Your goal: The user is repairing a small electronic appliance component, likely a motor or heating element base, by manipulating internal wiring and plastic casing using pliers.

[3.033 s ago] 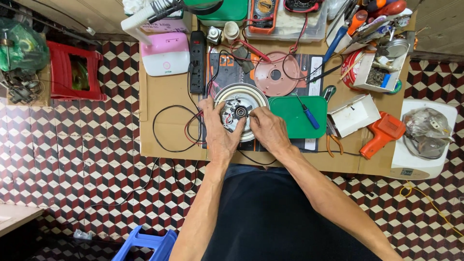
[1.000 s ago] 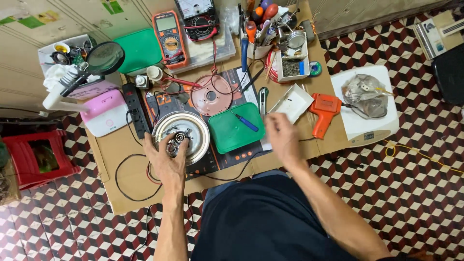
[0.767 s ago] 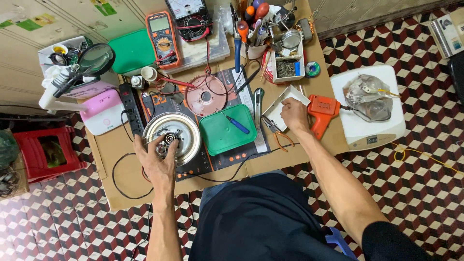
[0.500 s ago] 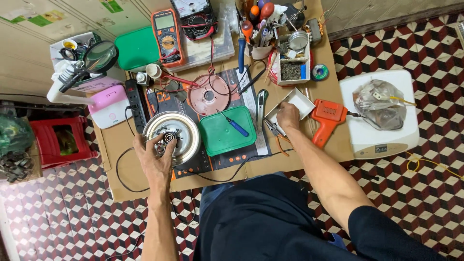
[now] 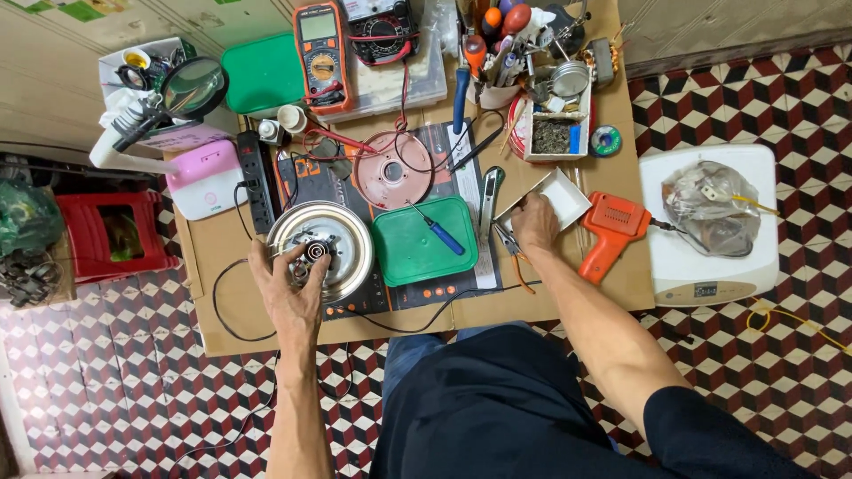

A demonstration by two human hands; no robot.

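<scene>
Here the left hand (image 5: pixel 288 288) presses on the round metal motor (image 5: pixel 321 250) to keep it still, fingers spread, while the right hand (image 5: pixel 535 223) closes its fingers on the pliers (image 5: pixel 510 253).

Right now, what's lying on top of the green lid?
A small blue-handled screwdriver lies across the green lid. What's under the lid is hidden.

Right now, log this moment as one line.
left hand: on round metal motor housing | right hand: at small white tray, pliers beside | green lid: screwdriver on top
</scene>
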